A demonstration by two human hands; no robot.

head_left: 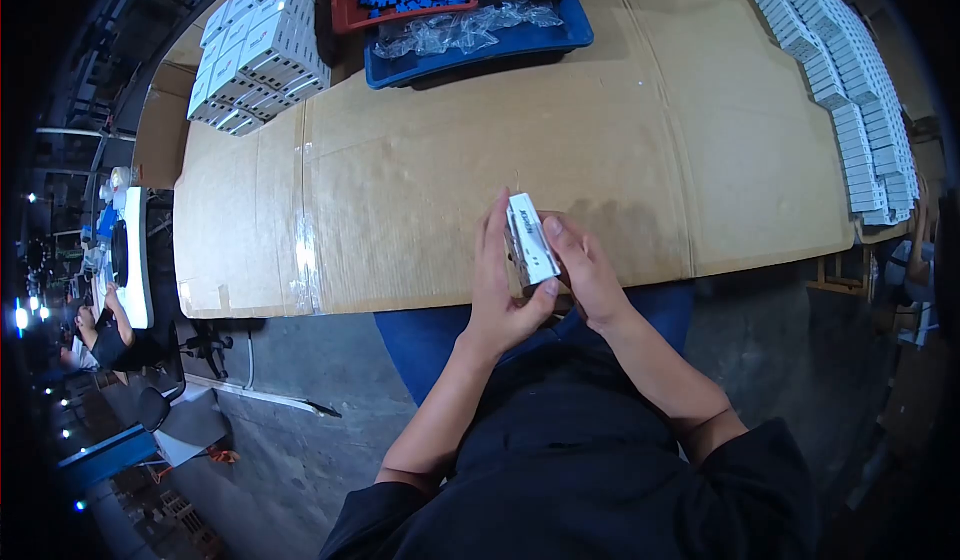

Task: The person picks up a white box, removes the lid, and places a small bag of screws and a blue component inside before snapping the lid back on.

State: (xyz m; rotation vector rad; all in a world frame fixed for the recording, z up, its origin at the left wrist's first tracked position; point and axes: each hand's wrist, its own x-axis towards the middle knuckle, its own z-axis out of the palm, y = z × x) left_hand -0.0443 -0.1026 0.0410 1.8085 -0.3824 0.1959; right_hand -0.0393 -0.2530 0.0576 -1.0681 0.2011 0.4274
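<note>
A small white narrow box [534, 240] with dark printing on its upper face is held between both of my hands, just above the front edge of the table. My left hand [497, 285] grips it from the left, the thumb near its lower end. From the right, my right hand [592, 278] closes on it with thumb and fingers. The box lies tilted, its far end leaning to the left. Its underside and some of my fingertips are hidden.
Brown cardboard [480, 160] covers the table. White boxes are stacked at the back left [255, 55] and along the right side [850, 90]. At the back are a red tray [352, 18] of blue parts and blue trays [582, 35]. Another person [110, 335] sits far left.
</note>
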